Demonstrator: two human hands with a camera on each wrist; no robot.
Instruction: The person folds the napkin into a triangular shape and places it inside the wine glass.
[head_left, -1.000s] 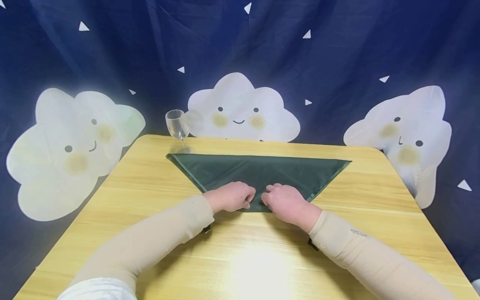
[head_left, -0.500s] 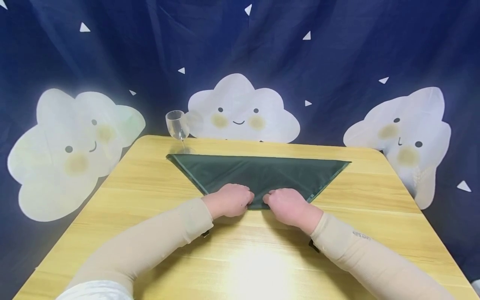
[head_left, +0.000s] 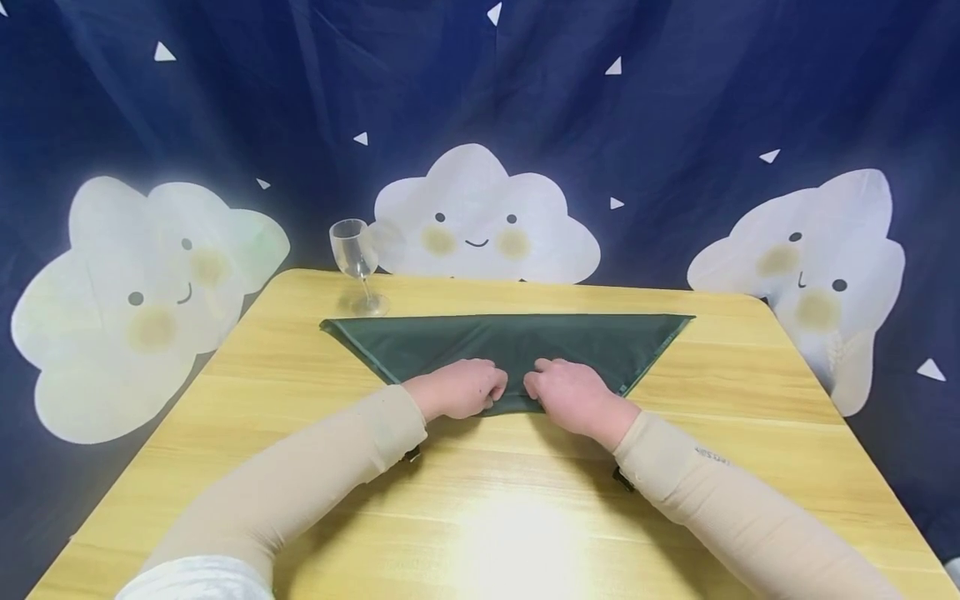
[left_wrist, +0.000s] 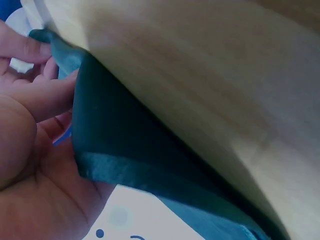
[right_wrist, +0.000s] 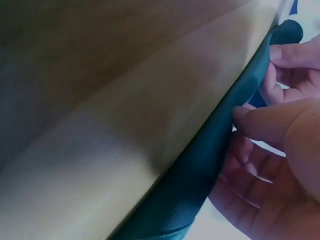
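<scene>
A dark green cloth napkin [head_left: 480,337] lies folded on the table, its long edge at the far side and its shorter edge toward me. My left hand [head_left: 461,389] pinches that near edge left of the middle. In the left wrist view the left thumb lies against the napkin [left_wrist: 120,130], whose rim is turned over the fingers. A short gap to the right, my right hand [head_left: 573,400] pinches the same edge. The right wrist view shows the right hand [right_wrist: 295,165] with its thumb on the lifted napkin border [right_wrist: 200,165]. Most fingertips are hidden in the head view.
A clear wine glass [head_left: 355,252] stands upright near the table's back left, just beyond the napkin's left corner. The wooden table [head_left: 420,517] reaches toward me. A dark blue curtain [head_left: 637,142] with cloud prints hangs behind.
Both hands keep their pinch and have shifted slightly away from me, carrying the near edge along. The napkin's left corner has slid a little left and nearer, clear of the glass's foot.
</scene>
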